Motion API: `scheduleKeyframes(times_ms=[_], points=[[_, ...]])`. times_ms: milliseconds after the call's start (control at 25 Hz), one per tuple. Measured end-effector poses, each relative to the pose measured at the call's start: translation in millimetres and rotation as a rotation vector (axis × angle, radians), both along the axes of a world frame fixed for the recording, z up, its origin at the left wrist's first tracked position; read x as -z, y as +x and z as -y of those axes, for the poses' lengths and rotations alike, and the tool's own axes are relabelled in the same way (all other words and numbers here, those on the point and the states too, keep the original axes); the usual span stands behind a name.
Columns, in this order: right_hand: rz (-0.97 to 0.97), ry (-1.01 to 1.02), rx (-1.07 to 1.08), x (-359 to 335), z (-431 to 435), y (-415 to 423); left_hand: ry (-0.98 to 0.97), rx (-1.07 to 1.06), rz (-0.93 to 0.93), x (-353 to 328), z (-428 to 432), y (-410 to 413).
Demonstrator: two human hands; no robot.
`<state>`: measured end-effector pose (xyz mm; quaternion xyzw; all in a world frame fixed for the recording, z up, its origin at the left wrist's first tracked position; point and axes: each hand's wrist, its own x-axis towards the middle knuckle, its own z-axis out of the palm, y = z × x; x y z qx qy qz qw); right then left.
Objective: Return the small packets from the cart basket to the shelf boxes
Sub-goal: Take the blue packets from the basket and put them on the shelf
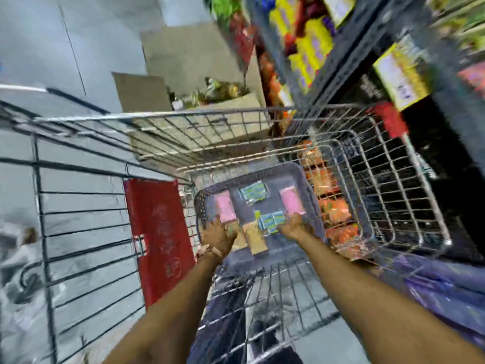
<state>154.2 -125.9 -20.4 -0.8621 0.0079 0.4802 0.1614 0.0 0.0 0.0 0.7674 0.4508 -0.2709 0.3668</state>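
Observation:
A blue plastic basket (304, 177) sits inside the wire cart (393, 179). Small packets lie on its floor: a pink one (224, 207) at the left, a second pink one (291, 200) at the right, teal ones at the back (253, 190) and centre (271, 219), and a tan one (256, 239) near me. My left hand (217, 236) reaches down onto the near end of the left pink packet. My right hand (295, 227) touches the near end of the right pink packet. The frame is blurred, so the grip of either hand is unclear.
Shelves (367, 48) with yellow boxes (401, 74) and bright snack bags rise at the right. Orange packs (333, 208) lie on the low shelf behind the cart's wire. A red cart flap (160, 232) hangs at the left. Cardboard boxes (194, 64) stand ahead on the grey floor.

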Motion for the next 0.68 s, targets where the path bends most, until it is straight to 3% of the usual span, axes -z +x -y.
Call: scheduleKeyframes(times_ms=[120, 240, 360, 480, 600, 680], points=[[-0.044, -0.063, 0.355, 54, 1, -14, 0.19, -0.125, 0.014, 19, -5, 14], [-0.035, -0.084, 0.639, 55, 1, -33, 0.318, 0.097, 0.202, 38, -15, 46], [-0.018, -0.139, 0.684, 47, -8, -34, 0.391, 0.315, 0.29, 57, -28, 86], [-0.012, -0.035, 0.808, 49, -19, -29, 0.457, 0.4, 0.271, 67, -24, 109], [0.018, -0.001, 0.9, 43, -23, -23, 0.318, 0.26, 0.172, 66, -16, 114], [-0.089, 0.099, 1.031, 38, -25, -23, 0.231, 0.129, 0.136, 62, -9, 112]])
